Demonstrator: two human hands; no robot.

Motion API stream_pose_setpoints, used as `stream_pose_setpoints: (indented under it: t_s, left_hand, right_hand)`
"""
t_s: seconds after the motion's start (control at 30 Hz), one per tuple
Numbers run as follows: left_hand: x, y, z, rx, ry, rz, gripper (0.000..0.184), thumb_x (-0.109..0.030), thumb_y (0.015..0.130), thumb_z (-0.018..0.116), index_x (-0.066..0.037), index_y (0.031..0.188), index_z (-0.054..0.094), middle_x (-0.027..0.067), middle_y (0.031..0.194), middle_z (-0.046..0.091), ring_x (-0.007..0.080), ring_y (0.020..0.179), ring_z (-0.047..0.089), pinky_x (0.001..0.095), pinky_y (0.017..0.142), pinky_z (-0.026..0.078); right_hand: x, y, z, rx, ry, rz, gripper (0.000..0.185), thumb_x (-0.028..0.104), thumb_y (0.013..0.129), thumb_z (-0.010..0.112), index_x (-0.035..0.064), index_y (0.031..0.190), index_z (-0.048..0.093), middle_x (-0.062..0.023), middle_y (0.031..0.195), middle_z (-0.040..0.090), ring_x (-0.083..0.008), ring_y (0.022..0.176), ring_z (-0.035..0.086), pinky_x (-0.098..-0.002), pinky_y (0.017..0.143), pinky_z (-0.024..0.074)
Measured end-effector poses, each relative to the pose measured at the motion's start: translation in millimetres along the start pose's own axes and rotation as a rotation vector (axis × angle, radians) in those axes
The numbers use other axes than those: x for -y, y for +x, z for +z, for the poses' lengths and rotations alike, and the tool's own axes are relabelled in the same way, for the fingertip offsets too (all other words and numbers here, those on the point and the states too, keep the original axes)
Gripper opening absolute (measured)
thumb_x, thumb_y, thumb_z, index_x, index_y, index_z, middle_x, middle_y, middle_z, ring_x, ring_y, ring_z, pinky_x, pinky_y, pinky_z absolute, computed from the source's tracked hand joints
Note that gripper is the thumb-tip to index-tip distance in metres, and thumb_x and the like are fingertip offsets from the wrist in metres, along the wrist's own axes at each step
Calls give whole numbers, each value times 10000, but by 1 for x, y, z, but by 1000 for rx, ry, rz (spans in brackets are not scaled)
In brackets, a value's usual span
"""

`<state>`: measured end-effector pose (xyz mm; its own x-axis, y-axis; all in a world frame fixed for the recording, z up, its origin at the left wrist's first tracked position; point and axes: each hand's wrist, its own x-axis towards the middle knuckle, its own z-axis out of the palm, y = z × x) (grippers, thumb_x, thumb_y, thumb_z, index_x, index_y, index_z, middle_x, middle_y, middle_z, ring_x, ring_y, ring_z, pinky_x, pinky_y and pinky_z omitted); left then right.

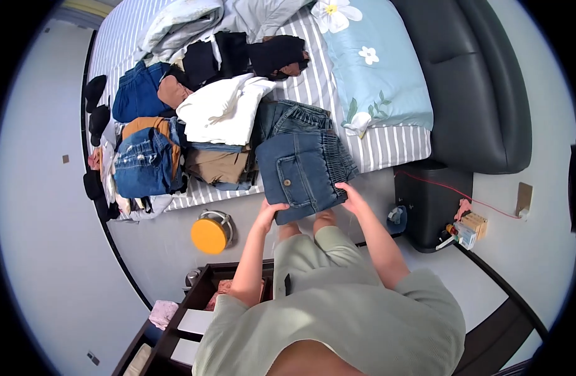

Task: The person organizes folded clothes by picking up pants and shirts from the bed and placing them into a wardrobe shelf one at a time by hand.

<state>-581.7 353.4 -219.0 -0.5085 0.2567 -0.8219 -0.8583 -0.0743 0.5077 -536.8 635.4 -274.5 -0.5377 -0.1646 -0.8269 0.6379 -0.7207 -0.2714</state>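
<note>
Folded blue jeans (300,172) with an elastic waistband and a buttoned pocket are held between my two hands at the bed's edge. My left hand (270,213) grips the near left corner, thumb on top. At the right, by the waistband, my right hand (352,199) grips the other near corner. Both hands' fingers are mostly hidden under the denim. Just beyond lies another pair of dark jeans (294,116), partly covered by the held pair. To the left are a folded white garment (222,109) and a brown folded garment (219,166) in a stack.
Piles of denim (147,163) and black clothes (278,55) lie on the striped bed (388,147). A pillow (378,69) rests near the dark headboard (482,81). On the floor stands a yellow-topped stool (209,235). A black nightstand (429,207) is at the right; an open drawer (206,282) is below.
</note>
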Motion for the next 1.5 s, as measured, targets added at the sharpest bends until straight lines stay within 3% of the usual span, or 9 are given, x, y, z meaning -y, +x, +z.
stream_pose_setpoints:
  t_s: [0.23, 0.47, 0.57, 0.73, 1.0, 1.13, 1.33, 1.47, 1.5]
  left_hand:
    - [-10, -49, 28, -62, -299, 114, 608, 49, 592, 665, -34, 1160, 467, 70, 1036, 588, 212, 977, 557, 328, 896, 433]
    - [-26, -91, 23, -65, -392, 271, 690, 62, 555, 673, -53, 1197, 445, 65, 1088, 560, 219, 1025, 526, 344, 926, 401]
    - [-30, -114, 17, -112, -402, 367, 716, 66, 537, 664, -38, 1210, 441, 70, 1086, 562, 218, 1021, 530, 336, 923, 407]
    - [-22, -166, 11, -278, -463, 511, 730, 55, 504, 642, -28, 1203, 446, 66, 1092, 559, 212, 1014, 536, 321, 912, 415]
    - [12, -239, -4, -570, -558, 721, 686, -9, 472, 571, -23, 1153, 484, 45, 1025, 576, 187, 924, 556, 287, 824, 444]
    - [23, -270, -11, -685, -625, 774, 668, -16, 483, 561, -20, 1147, 491, 49, 1001, 585, 178, 885, 567, 281, 785, 457]
    - [53, -306, -14, -873, -797, 857, 676, -4, 490, 550, -3, 1162, 480, 61, 984, 594, 178, 840, 582, 268, 725, 476]
    - [79, -330, -27, -945, -882, 857, 682, 5, 490, 536, 0, 1169, 475, 73, 966, 596, 183, 779, 594, 270, 669, 488]
    - [88, -336, -32, -931, -921, 891, 672, 21, 495, 538, 4, 1164, 480, 71, 976, 597, 183, 808, 593, 277, 692, 488]
  right_hand:
    - [35, -26, 25, 68, -168, -117, 531, 17, 740, 620, 12, 1225, 405, -94, 1088, 566, -217, 965, 576, -354, 856, 477]
    - [77, -68, 97, 130, -441, -188, 635, 17, 711, 676, 11, 1277, 389, -75, 1164, 543, -192, 1028, 546, -320, 895, 447]
    - [80, -72, 118, 290, -481, -188, 643, -2, 706, 660, 19, 1287, 386, -59, 1171, 536, -177, 1039, 532, -307, 907, 434]
    - [71, -84, 163, 495, -588, -198, 653, -39, 687, 639, 20, 1287, 389, -59, 1165, 541, -174, 1035, 536, -299, 901, 439]
    - [35, -98, 244, 731, -794, -6, 648, -79, 617, 645, 15, 1230, 457, -57, 1122, 572, -175, 1012, 548, -293, 892, 431]
    - [13, -90, 281, 790, -886, 129, 554, -15, 646, 652, -8, 1175, 489, -64, 1042, 606, -174, 947, 579, -290, 864, 445]
    - [-42, -95, 323, 842, -1004, 248, 609, 26, 654, 697, -2, 1218, 468, -89, 1133, 578, -182, 1053, 533, -304, 933, 400]
    - [-78, -74, 331, 908, -883, 459, 604, 163, 725, 681, 23, 1262, 441, -68, 1209, 547, -218, 1100, 515, -333, 944, 395]
    - [-86, -79, 339, 984, -790, 595, 615, 299, 763, 649, 57, 1285, 433, -64, 1254, 522, -243, 1125, 498, -372, 967, 379]
